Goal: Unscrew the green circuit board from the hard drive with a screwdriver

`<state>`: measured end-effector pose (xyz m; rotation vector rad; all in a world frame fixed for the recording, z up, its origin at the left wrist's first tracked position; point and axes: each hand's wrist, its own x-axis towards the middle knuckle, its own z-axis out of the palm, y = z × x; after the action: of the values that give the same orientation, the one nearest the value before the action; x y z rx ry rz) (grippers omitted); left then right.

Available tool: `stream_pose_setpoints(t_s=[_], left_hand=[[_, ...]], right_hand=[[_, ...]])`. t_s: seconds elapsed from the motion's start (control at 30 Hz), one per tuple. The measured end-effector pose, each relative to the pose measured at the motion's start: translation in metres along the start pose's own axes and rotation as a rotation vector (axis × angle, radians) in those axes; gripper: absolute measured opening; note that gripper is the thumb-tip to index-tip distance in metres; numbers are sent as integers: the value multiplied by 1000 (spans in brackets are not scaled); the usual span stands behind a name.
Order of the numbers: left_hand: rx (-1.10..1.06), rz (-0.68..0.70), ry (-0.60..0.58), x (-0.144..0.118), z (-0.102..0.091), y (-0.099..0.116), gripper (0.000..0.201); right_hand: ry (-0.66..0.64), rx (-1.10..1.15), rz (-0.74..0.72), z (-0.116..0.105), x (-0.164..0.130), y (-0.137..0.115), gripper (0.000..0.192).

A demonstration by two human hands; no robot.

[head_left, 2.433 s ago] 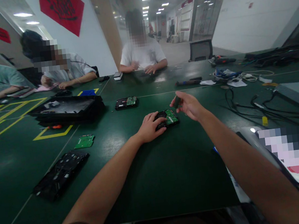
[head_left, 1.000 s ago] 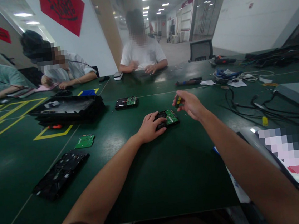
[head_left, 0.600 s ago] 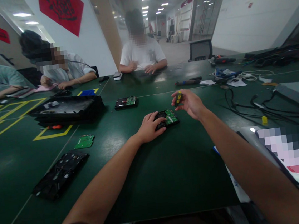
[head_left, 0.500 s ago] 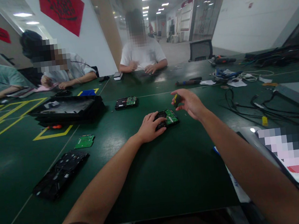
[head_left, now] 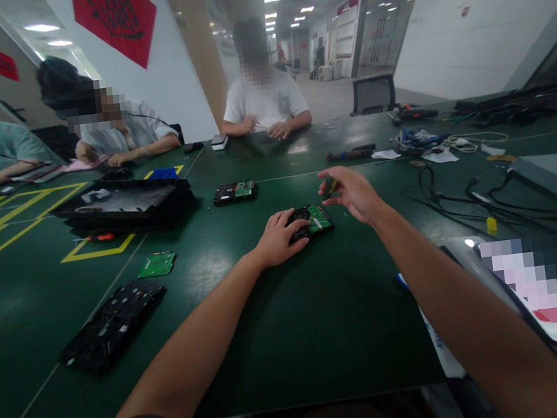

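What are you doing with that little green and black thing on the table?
The person's left hand presses down on a hard drive lying with its green circuit board up on the green table. The right hand hovers just above it, closed around a small dark screwdriver. Another drive lies further back, and a loose green board lies to the left. Other people sit working across the table.

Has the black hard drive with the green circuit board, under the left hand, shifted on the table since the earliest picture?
No. The black hard drive with the green circuit board lies equally near the second drive behind it, the left hand still pressing it.
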<state>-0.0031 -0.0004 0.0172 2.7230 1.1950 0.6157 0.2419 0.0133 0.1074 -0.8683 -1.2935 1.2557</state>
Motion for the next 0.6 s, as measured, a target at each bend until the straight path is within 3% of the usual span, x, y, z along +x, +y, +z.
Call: stream_pose_setpoints(t_s=[0.13,0.4,0.6], left_hand=[[0,-5,0,0,0,0,50],[21,10,2,-1,-1,1,50],[25,16,9,0,-1,1,50]], right_hand=[[4,-81,-46,0,0,2,24],[-44,50,33,0,1,2,40],[-28,-64,-14,-1,-1,-1,28]])
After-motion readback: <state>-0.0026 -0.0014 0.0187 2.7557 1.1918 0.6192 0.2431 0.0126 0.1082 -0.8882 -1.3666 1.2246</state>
